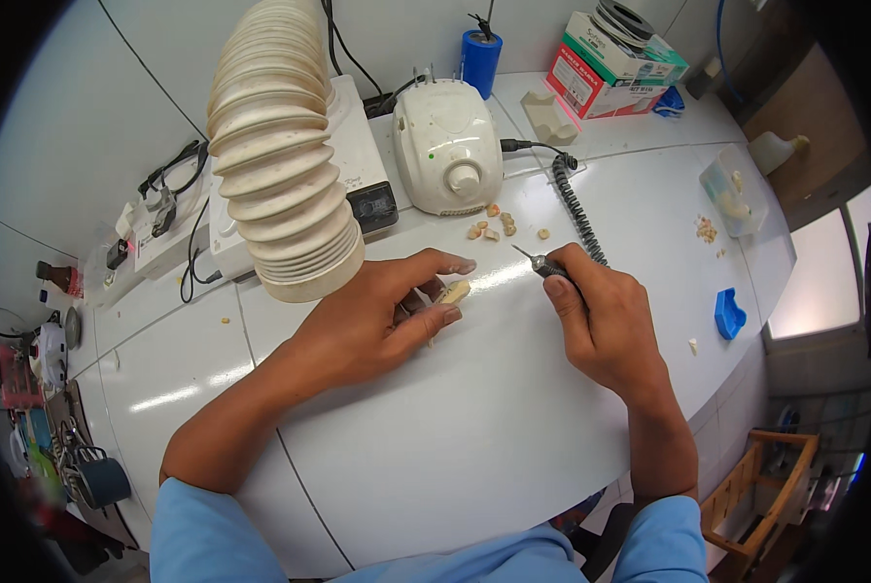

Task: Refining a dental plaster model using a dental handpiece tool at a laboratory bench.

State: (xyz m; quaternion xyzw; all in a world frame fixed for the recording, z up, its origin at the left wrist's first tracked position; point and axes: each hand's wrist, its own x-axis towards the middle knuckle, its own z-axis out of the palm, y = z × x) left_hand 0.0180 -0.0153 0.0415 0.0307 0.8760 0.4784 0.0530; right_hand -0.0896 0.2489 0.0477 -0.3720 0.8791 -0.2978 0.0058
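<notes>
Between the thumb and fingers of my left hand (377, 306) sits a small cream-coloured piece (452, 291) that looks like a dental model part, with dark marks on it. My right hand (606, 311) is closed around a rotary handpiece (549, 269), its thin bur pointing left toward the piece but apart from it. A coiled black cord (578, 199) runs from behind that hand to the white control unit (448, 146), which has a round knob and a lit green dot. Several small tooth-coloured pieces (492, 231) lie in front of the unit.
A ribbed white suction hose (280, 155) hangs over my left wrist. At the back stand a blue cylinder (480, 60) and stacked boxes (615, 68). To the right are a clear plastic container (732, 194), tooth-coloured bits (706, 230) and a blue tray-like piece (730, 314). The white table's edge (542, 513) curves near me.
</notes>
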